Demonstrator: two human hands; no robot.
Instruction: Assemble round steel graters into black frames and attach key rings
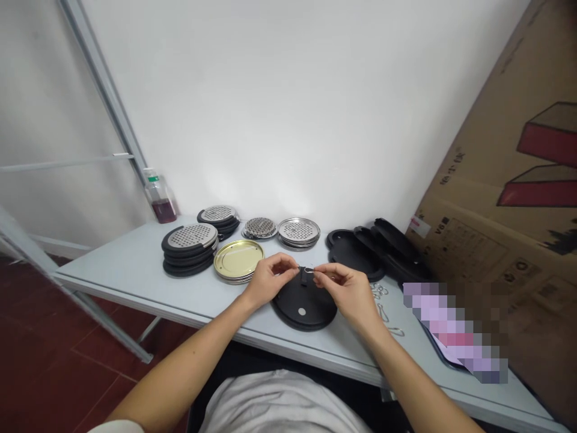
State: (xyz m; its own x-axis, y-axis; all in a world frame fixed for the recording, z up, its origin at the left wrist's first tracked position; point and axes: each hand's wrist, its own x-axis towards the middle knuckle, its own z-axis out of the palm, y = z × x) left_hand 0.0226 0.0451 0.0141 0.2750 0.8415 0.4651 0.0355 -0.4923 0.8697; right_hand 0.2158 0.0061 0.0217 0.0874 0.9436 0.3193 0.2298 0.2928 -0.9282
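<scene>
Over a black round disc [311, 310] with a short black tab [303, 278] and a pale round spot, both my hands are pinched close together. My right hand [349, 291] grips a small metal wire loop [309, 270] between thumb and fingertips. From the other side, my left hand [273, 279] has thumb and forefinger nearly closed at the tab's edge; what lies between them is too small to make out. Several loose wire clips [383, 311] lie on the table right of the disc, partly behind my right hand.
Stacked black-rimmed perforated discs [189, 249] and gold-coloured lids [238, 261] stand left. Metal perforated discs [299, 232] sit behind. Black round covers [354, 252] pile up at right, beside a large cardboard box [478, 240]. A bottle of dark liquid [162, 204] stands back left.
</scene>
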